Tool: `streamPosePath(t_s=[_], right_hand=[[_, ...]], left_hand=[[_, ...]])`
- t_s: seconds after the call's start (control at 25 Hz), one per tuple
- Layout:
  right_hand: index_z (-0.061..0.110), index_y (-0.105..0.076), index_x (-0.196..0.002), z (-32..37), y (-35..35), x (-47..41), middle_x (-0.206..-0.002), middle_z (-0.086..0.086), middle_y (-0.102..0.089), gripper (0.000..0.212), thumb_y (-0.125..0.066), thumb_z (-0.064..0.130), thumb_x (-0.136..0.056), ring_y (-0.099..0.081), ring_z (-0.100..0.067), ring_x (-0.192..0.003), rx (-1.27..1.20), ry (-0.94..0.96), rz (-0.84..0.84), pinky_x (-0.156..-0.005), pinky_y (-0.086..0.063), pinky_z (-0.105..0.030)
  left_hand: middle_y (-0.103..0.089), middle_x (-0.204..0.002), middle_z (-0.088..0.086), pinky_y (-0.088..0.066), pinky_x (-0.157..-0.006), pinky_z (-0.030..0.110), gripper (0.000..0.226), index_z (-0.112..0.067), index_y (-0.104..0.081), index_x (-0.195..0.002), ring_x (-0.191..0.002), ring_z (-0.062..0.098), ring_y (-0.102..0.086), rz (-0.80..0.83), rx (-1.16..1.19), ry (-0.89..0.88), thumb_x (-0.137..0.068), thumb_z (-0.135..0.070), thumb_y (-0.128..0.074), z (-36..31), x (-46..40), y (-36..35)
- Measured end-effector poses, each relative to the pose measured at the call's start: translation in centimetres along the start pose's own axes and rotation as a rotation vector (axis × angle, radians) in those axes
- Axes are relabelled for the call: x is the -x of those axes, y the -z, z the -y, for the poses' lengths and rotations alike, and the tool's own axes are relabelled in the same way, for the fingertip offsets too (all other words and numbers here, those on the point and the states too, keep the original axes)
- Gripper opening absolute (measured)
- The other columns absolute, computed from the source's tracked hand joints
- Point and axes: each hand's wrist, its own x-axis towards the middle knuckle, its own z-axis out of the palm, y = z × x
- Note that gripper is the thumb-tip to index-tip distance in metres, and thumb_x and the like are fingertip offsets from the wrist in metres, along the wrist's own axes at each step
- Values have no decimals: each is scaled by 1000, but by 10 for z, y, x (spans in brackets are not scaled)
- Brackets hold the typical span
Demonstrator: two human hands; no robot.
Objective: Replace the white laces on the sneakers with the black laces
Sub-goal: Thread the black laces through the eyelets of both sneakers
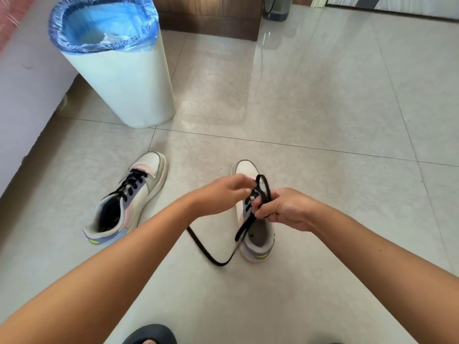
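Floor: pale glossy tiles with thin dark grout lines, daylight reflecting toward 12 o'clock.
Bin: white round waste bin lined with a blue plastic bag, standing at 10 o'clock from the hands, well apart from both shoes.
Background: dark wooden furniture base at 12 o'clock; a pale wall or bed side runs along 9 o'clock.
Left sneaker: white, pink and lilac shoe on the floor at 9 o'clock from the hands, toe pointing to 1 o'clock, already threaded with a black lace.
Right sneaker: matching shoe under the hands, toe to 12 o'clock, heel toward the person.
Black shoelace: second lace forms a loop above the shoe's tongue; one end hangs across the shoe opening, the other trails on the tiles in a curve toward 7 o'clock.
Left hand: left hand hovers over the shoe's front, fingers curled loosely at the loop; whether they pinch it cannot be told.
Right hand: right hand has fingers closed around the lace at the loop's base.
Foot: dark slipper at 6 o'clock, bottom edge.
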Motion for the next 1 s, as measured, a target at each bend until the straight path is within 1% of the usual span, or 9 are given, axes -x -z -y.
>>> streamPosePath(t_s=[0.08, 0.16, 0.32, 0.4, 0.52, 0.6, 0.68, 0.8, 1.0], right_hand=[[17, -59, -66, 1, -2, 3, -66, 3, -58, 29, -60, -11, -74, -54, -11, -65, 272, 99, -42, -62, -40, -15], [19, -57, -66, -1, -7, 1, -66, 6, -53, 24, -57, -3, -76, -50, -10, -63, 589, 236, -241, -52, -36, -13], [4, -63, -94, -22, -23, -5, -88, -5, -55, 12, -56, 2, -85, -49, -24, -87, 901, 616, -596, -63, -43, -36], [0, -64, -90, -28, -20, -6, -88, -11, -60, 15, -59, -7, -77, -52, -31, -84, 954, 784, -572, -57, -48, -42], [-1, -63, -74, -27, -13, -3, -73, -11, -62, 20, -59, -17, -63, -55, -32, -69, 946, 962, -414, -54, -48, -40], [2, -61, -70, -26, -11, -3, -70, -7, -62, 23, -58, -19, -61, -54, -30, -66, 910, 1015, -390, -57, -46, -37], [2, -60, -69, -26, -9, -5, -69, -7, -60, 23, -58, -19, -59, -52, -28, -63, 950, 1083, -480, -56, -44, -32], [3, -59, -86, -35, -5, -16, -83, -6, -54, 22, -56, -14, -71, -50, -20, -66, 797, 937, -656, -59, -42, -27], [21, -48, -79, -44, -1, -22, -74, 6, -53, 23, -61, 3, -84, -50, -9, -66, 165, 516, -495, -58, -45, -19]], left_hand=[[-60, -110, -2, -40, -82, 10, 34, -18, -52, -121, -102, 7, -52, -48, 126, 0, -95, -2, -38, -2, -17, -16], [-59, -98, -1, -41, -76, 11, 34, -13, -56, -109, -91, 8, -53, -12, 96, -3, -91, 5, -33, 1, -29, -30], [-63, -85, -6, -45, -79, 23, 28, -22, -60, -92, -79, 6, -60, -136, 447, 58, -91, -1, -41, 11, -39, -19], [-61, -90, -5, -47, -76, 28, 26, -23, -55, -98, -80, 8, -61, -244, 557, 99, -91, -1, -43, 17, -39, -15], [-57, -101, -4, -45, -74, 18, 30, -19, -54, -104, -94, 10, -57, -448, 429, 1, -92, 4, -38, 16, -46, -13], [-62, -98, -3, -46, -83, 18, 28, -15, -57, -105, -96, 8, -58, -362, 365, -55, -95, 1, -36, 11, -51, -14], [-61, -81, -2, -46, -75, 20, 21, -11, -61, -96, -77, 6, -56, -193, 230, -40, -98, -9, -40, 9, -52, -21], [-55, -75, -2, -41, -67, 16, 26, -5, -62, -88, -68, 5, -49, -98, 216, -4, -100, -18, -43, 16, -49, -34], [-63, -85, -6, -46, -72, 9, 10, -11, -64, -99, -78, -1, -58, -58, 236, -40, -94, -10, -56, 21, -39, -29]])
